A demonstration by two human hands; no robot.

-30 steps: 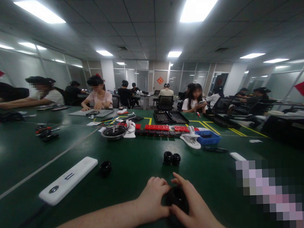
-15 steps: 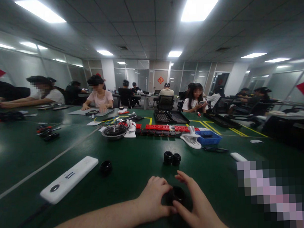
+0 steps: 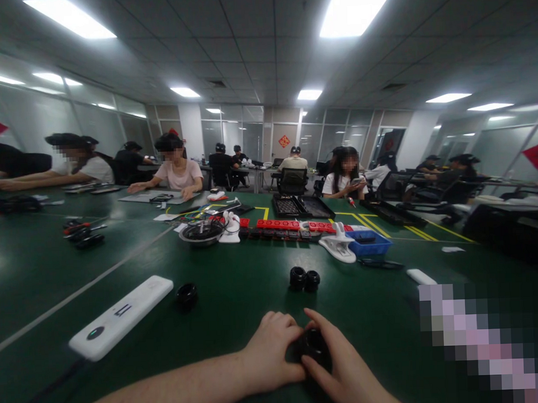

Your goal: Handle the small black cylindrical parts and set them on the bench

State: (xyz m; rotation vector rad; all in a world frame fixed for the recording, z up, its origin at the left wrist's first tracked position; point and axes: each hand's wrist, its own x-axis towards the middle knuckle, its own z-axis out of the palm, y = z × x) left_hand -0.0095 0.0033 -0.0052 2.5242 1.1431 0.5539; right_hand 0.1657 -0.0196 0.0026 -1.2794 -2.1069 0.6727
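A black ring-shaped part (image 3: 315, 343) stands between my hands near the front of the green table. My left hand (image 3: 276, 348) grips its left side, fingers behind and thumb in front. Around its right side curls my right hand (image 3: 334, 355), with the thumb at the front and the fingers at the back. Just beyond my hands, two similar black parts (image 3: 298, 278) sit side by side. Another black part (image 3: 186, 295) lies farther left, beside a white power strip (image 3: 123, 317).
Across the green table (image 3: 236, 285) are a bowl of cables (image 3: 202, 232), a red strip of parts (image 3: 278, 226), a white clamp (image 3: 340, 244), a blue bin (image 3: 369, 243) and black trays (image 3: 302, 206). Tools (image 3: 82, 234) lie at left. Several people sit farther back.
The fingers of my right hand have closed in around the black part. My left hand has barely moved. Across the table, a person's hands have moved apart.
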